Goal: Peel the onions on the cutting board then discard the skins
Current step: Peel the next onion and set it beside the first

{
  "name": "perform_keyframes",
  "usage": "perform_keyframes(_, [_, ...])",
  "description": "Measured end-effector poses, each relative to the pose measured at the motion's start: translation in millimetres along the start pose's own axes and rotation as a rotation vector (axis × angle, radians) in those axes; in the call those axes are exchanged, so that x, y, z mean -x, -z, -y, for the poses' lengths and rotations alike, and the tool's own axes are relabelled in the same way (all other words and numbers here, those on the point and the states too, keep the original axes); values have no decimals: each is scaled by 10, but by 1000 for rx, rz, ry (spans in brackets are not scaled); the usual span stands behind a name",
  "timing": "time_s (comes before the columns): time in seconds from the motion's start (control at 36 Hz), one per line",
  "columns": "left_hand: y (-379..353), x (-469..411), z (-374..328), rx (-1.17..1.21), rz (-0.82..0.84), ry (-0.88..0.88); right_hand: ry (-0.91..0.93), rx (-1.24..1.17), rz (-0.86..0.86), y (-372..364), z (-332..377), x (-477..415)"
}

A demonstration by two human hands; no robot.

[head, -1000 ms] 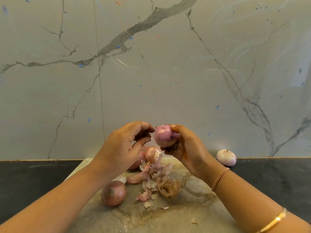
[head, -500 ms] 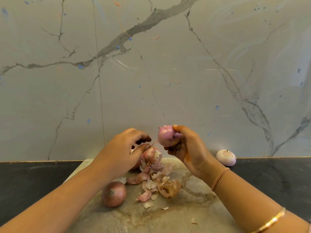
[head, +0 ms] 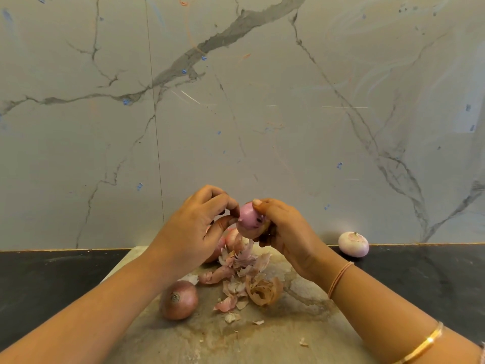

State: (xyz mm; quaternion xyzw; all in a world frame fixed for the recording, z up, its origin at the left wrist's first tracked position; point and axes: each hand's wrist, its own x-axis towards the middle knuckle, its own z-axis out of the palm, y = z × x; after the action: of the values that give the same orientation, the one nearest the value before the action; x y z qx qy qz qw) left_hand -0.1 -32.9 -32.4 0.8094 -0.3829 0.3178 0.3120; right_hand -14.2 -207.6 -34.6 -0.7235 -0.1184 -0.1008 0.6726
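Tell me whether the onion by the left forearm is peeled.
Unpeeled: the onion on the board is covered in dry brown skin, root end intact.

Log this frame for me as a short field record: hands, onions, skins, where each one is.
left hand: pinches the side of the held onion
right hand: grips the held onion above the cutting board
unpeeled onion: on the cutting board, beside the left forearm
peeled onion: on the dark counter, off the board
skins: piled mid-board, not yet discarded
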Motion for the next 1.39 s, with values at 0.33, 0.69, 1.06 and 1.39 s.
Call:
perform_keyframes(0.33, [-10,12,9,-78,142,47,-192,-546,-175,108,24,-63])
perform_keyframes(0.69, [-13,23,29,-122,196,156,-238,-629,-191,108,61,-20])
perform_keyframes(1.06, [-73,35,12,-75,-14,-13,-223,-487,89,-43,120,70])
perform_keyframes(1.39, [-79,39,24,-89,-28,-68,-242,-364,129,-28,116,68])
